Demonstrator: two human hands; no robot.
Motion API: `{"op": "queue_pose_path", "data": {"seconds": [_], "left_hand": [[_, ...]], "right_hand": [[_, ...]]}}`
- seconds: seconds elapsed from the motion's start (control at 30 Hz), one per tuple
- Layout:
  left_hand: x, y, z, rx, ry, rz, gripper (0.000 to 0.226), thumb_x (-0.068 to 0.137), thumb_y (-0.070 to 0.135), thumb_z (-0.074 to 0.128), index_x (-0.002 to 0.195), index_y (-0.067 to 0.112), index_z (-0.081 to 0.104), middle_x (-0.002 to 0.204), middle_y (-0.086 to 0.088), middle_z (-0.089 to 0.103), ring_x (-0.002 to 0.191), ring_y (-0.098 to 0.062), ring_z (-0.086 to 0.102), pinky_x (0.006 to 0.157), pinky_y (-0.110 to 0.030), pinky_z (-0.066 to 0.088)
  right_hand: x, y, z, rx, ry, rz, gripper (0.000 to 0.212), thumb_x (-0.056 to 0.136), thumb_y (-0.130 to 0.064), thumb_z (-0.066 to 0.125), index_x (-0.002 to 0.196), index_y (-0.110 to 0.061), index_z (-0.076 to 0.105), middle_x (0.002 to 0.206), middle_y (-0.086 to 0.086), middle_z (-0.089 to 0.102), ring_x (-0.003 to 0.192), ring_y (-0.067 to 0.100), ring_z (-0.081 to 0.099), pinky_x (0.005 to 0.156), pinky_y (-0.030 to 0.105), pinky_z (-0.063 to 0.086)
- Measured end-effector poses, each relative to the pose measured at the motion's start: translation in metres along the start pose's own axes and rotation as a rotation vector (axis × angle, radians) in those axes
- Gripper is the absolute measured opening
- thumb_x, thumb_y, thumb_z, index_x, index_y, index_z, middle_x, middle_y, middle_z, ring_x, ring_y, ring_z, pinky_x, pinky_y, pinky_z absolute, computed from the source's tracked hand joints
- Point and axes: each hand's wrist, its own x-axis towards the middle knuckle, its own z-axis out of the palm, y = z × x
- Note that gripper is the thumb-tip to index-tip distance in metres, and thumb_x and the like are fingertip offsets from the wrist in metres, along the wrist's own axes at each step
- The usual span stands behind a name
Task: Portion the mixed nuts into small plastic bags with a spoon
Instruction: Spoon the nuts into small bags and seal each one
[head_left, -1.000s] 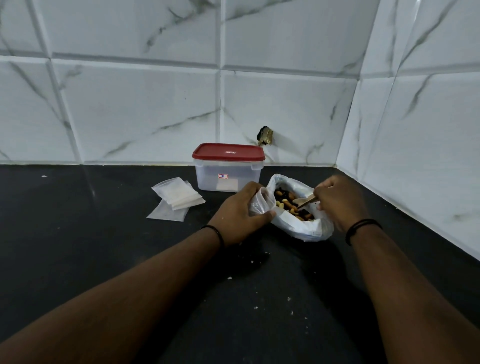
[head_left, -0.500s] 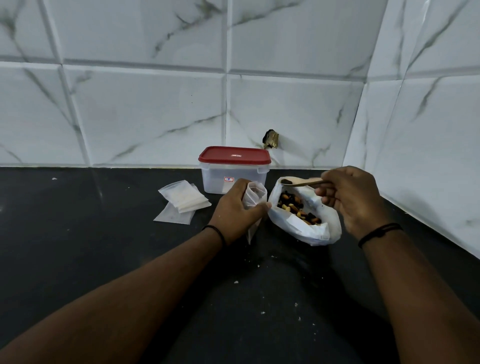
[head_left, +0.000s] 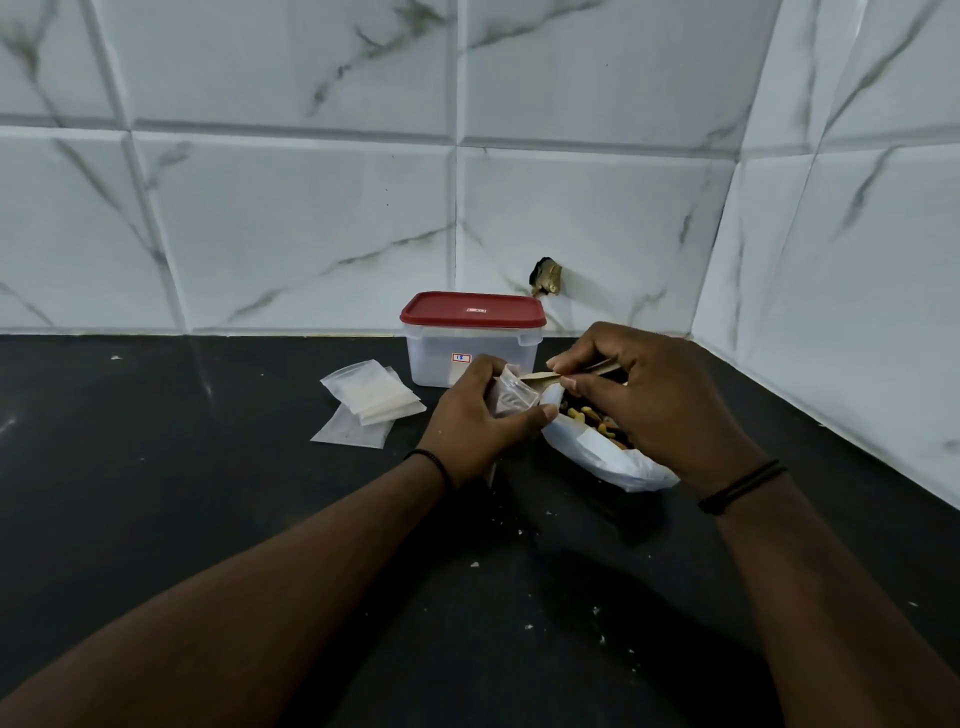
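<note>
My left hand (head_left: 470, 418) grips a small clear plastic bag (head_left: 511, 397), holding it upright with its mouth facing right. My right hand (head_left: 649, 400) holds a wooden spoon (head_left: 540, 378) whose bowl rests at the small bag's mouth. Under my right hand lies a large white plastic bag (head_left: 602, 457), open, with mixed nuts (head_left: 584, 414) showing inside. My right hand hides most of the nuts and the spoon's handle.
A clear tub with a red lid (head_left: 472, 335) stands by the tiled wall behind my hands. A small pile of flat empty plastic bags (head_left: 371, 402) lies to the left on the black counter (head_left: 208, 467). Crumbs dot the counter. Tiled walls meet in a corner at right.
My right hand has lifted the spoon out of the big bag and carried it left to the mouth of the small bag. My left hand has raised the small bag slightly.
</note>
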Motion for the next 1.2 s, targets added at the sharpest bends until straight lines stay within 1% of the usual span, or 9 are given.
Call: {"op": "queue_pose_path", "data": {"seconds": [0.1,0.23,0.33,0.4,0.57,0.7,0.8,1.0,1.2], "left_hand": [[0.000,-0.001,0.000,-0.001,0.012,0.006,0.047,0.077,0.044,0.076,0.111,0.022,0.051,0.099,0.005,0.063,0.088,-0.009,0.061,0.070,-0.015,0.047],[0.000,-0.002,0.000,0.023,-0.007,0.005,0.044,0.080,0.043,0.073,0.112,0.023,0.051,0.101,0.006,0.063,0.088,-0.008,0.062,0.073,-0.018,0.049],[-0.001,0.000,0.001,0.071,-0.024,0.030,0.042,0.081,0.042,0.072,0.113,0.026,0.049,0.106,0.009,0.059,0.091,-0.006,0.059,0.075,-0.016,0.048],[-0.003,0.003,0.002,0.094,-0.041,0.060,0.043,0.081,0.042,0.072,0.114,0.027,0.048,0.108,0.010,0.057,0.092,-0.004,0.058,0.074,-0.013,0.045],[-0.006,0.010,0.008,0.119,-0.169,0.084,0.044,0.083,0.040,0.071,0.118,0.028,0.046,0.112,0.008,0.058,0.094,-0.005,0.058,0.076,-0.014,0.046],[-0.005,0.008,0.008,0.126,-0.208,0.079,0.047,0.083,0.039,0.071,0.121,0.026,0.046,0.117,0.005,0.059,0.099,-0.008,0.058,0.081,-0.018,0.048],[-0.004,0.005,0.008,0.115,-0.195,0.066,0.048,0.083,0.039,0.071,0.122,0.026,0.046,0.119,0.005,0.058,0.101,-0.008,0.057,0.080,-0.015,0.046],[-0.004,0.005,0.007,0.098,-0.142,0.065,0.047,0.085,0.037,0.070,0.123,0.025,0.045,0.116,0.010,0.055,0.093,-0.001,0.055,0.073,-0.009,0.042],[-0.004,0.004,0.004,0.053,-0.090,0.040,0.043,0.084,0.038,0.070,0.118,0.024,0.048,0.109,0.010,0.057,0.092,-0.001,0.056,0.071,-0.012,0.044]], "right_hand": [[0.000,-0.001,-0.002,0.095,0.048,0.019,0.009,0.085,-0.005,0.074,0.089,-0.013,0.075,0.090,-0.011,0.075,0.083,0.001,0.069,0.073,0.010,0.052],[0.002,0.008,-0.009,0.310,0.305,0.190,0.006,0.088,-0.003,0.069,0.090,-0.009,0.069,0.089,0.001,0.074,0.070,0.012,0.071,0.067,0.020,0.057],[0.004,0.032,-0.009,0.207,0.454,0.380,0.008,0.091,-0.002,0.063,0.092,-0.009,0.066,0.086,0.004,0.072,0.070,0.013,0.070,0.072,0.031,0.060],[0.003,0.049,-0.005,0.022,0.442,0.459,0.013,0.092,-0.003,0.057,0.091,-0.014,0.065,0.086,0.002,0.072,0.080,0.018,0.070,0.080,0.038,0.058],[0.001,0.064,0.001,-0.149,0.268,0.567,0.014,0.093,-0.011,0.050,0.093,-0.019,0.061,0.095,0.001,0.071,0.091,0.020,0.064,0.075,0.029,0.046],[0.003,0.072,0.005,0.099,0.267,0.716,0.019,0.086,-0.007,0.045,0.088,-0.018,0.060,0.077,0.001,0.074,0.074,0.021,0.071,0.078,0.043,0.059],[0.005,0.073,0.006,0.208,0.300,0.775,0.018,0.090,-0.004,0.043,0.091,-0.011,0.060,0.074,0.006,0.073,0.062,0.018,0.068,0.066,0.035,0.059],[0.008,0.069,-0.002,0.343,0.448,0.825,0.030,0.096,-0.006,0.041,0.070,-0.009,0.054,0.074,0.017,0.070,0.054,0.025,0.060,0.059,0.033,0.053],[0.008,0.057,-0.008,0.352,0.569,0.757,0.026,0.093,-0.006,0.043,0.073,-0.014,0.056,0.068,0.009,0.069,0.053,0.022,0.060,0.056,0.033,0.053]]}}
